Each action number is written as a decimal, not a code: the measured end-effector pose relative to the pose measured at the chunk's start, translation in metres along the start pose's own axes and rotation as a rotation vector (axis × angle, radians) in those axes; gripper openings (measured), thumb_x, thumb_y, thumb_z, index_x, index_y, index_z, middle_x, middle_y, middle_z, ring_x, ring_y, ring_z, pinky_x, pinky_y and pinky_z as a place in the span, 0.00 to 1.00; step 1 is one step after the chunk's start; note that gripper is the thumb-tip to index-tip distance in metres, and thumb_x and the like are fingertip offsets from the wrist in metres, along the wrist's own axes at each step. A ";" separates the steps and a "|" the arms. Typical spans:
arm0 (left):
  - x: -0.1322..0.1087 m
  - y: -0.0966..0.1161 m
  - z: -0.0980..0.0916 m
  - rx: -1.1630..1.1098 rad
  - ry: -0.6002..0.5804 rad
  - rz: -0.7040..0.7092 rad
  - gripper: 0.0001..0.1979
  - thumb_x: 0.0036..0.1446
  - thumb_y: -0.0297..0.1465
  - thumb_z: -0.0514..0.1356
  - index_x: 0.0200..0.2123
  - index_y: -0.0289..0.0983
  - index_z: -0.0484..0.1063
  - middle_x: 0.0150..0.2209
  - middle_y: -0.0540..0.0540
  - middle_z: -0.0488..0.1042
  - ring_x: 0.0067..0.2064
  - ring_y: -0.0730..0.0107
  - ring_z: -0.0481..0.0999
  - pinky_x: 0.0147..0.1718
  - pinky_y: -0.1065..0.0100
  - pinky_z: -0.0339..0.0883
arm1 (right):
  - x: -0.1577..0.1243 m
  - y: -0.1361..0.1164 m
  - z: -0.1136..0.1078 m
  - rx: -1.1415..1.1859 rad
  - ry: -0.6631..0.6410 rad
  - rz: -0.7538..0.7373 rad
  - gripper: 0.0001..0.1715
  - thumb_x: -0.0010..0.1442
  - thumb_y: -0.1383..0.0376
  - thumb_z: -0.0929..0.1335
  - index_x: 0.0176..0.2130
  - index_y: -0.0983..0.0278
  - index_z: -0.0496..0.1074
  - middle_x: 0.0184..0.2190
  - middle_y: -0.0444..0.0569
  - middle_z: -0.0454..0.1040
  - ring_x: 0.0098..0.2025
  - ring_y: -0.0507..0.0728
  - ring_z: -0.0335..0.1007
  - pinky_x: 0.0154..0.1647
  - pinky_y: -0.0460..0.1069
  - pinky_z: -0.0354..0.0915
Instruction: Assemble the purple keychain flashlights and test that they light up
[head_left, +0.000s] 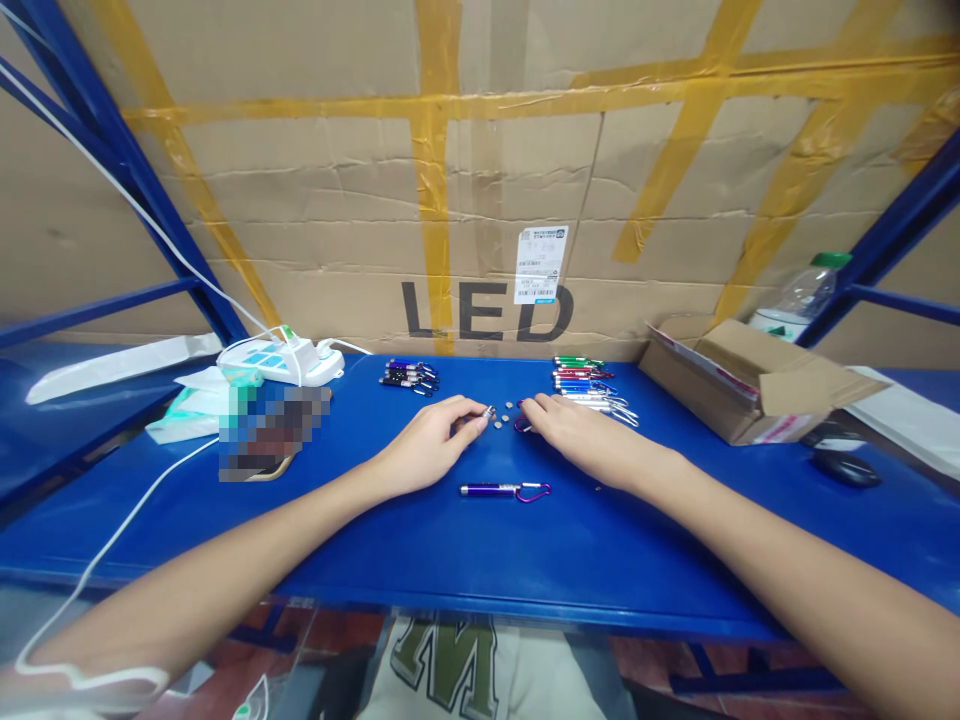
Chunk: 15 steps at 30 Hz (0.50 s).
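My left hand [435, 440] is closed in a pinch on a small silvery metal piece [490, 411], too small to make out further. My right hand [574, 425] curls its fingers over a purple carabiner clip [522, 425]; whatever it is attached to is hidden under the hand. Between the two hands lie several small silver button cells [505, 418]. Nearer the table's front, a purple penlight [487, 490] with a pink-purple carabiner [534, 492] lies flat, apart from both hands.
Penlights in black and blue [409, 376] lie back left; green, red, blue and silver ones [581, 375] lie back right. Left are a phone [277, 440], tissue pack [184, 415] and power strip [262, 360]. Right are an open carton [720, 375], mouse [844, 467] and bottle [802, 295].
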<state>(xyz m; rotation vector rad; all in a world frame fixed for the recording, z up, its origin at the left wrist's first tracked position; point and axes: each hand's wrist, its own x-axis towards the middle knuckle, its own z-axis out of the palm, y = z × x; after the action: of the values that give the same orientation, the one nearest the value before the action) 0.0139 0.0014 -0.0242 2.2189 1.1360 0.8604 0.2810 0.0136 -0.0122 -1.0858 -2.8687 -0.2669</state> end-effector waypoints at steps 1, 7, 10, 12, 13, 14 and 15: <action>0.000 0.000 0.000 0.001 -0.002 0.000 0.15 0.75 0.39 0.56 0.51 0.38 0.80 0.48 0.43 0.82 0.44 0.62 0.78 0.47 0.62 0.70 | 0.000 0.001 0.001 0.004 0.012 -0.011 0.15 0.72 0.77 0.65 0.56 0.68 0.69 0.49 0.63 0.76 0.46 0.64 0.76 0.50 0.56 0.70; 0.000 -0.001 0.000 0.008 -0.011 0.015 0.15 0.75 0.38 0.56 0.51 0.38 0.80 0.46 0.43 0.82 0.43 0.62 0.79 0.47 0.62 0.71 | 0.003 0.002 0.007 -0.055 0.081 -0.091 0.13 0.77 0.72 0.60 0.50 0.69 0.72 0.48 0.63 0.74 0.46 0.66 0.72 0.50 0.60 0.69; 0.000 0.000 -0.001 0.017 -0.011 0.023 0.15 0.75 0.38 0.57 0.51 0.38 0.80 0.47 0.43 0.82 0.44 0.62 0.79 0.47 0.62 0.71 | 0.004 0.000 0.005 -0.080 0.091 -0.105 0.13 0.77 0.72 0.60 0.47 0.69 0.73 0.45 0.62 0.75 0.44 0.66 0.69 0.50 0.59 0.68; 0.000 0.000 -0.001 0.031 -0.007 0.030 0.15 0.75 0.38 0.57 0.51 0.38 0.80 0.48 0.43 0.82 0.45 0.61 0.79 0.48 0.62 0.71 | 0.004 0.000 0.001 -0.080 0.078 -0.114 0.14 0.78 0.71 0.60 0.45 0.68 0.73 0.43 0.61 0.75 0.43 0.65 0.68 0.51 0.59 0.67; 0.000 0.001 -0.001 0.037 -0.006 0.033 0.15 0.75 0.38 0.57 0.51 0.38 0.80 0.48 0.43 0.82 0.45 0.61 0.79 0.49 0.62 0.71 | 0.004 0.000 0.000 -0.071 0.070 -0.116 0.14 0.78 0.70 0.60 0.44 0.68 0.73 0.43 0.60 0.74 0.44 0.65 0.67 0.51 0.59 0.66; 0.000 0.001 -0.001 0.043 -0.005 0.037 0.15 0.75 0.38 0.57 0.52 0.38 0.80 0.48 0.43 0.82 0.45 0.61 0.79 0.50 0.61 0.71 | 0.004 0.001 -0.001 -0.057 0.064 -0.116 0.14 0.78 0.69 0.60 0.44 0.67 0.73 0.43 0.60 0.74 0.44 0.65 0.67 0.51 0.59 0.66; 0.000 0.000 -0.001 0.047 -0.007 0.039 0.15 0.75 0.38 0.57 0.52 0.38 0.80 0.48 0.43 0.82 0.45 0.61 0.79 0.50 0.61 0.71 | 0.004 0.002 -0.002 -0.041 0.060 -0.116 0.14 0.78 0.68 0.60 0.43 0.67 0.73 0.43 0.60 0.74 0.44 0.65 0.67 0.51 0.59 0.66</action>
<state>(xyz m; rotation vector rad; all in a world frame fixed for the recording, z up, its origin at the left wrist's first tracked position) 0.0131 0.0011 -0.0232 2.2874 1.1240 0.8500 0.2794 0.0170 -0.0095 -0.9021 -2.8885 -0.3598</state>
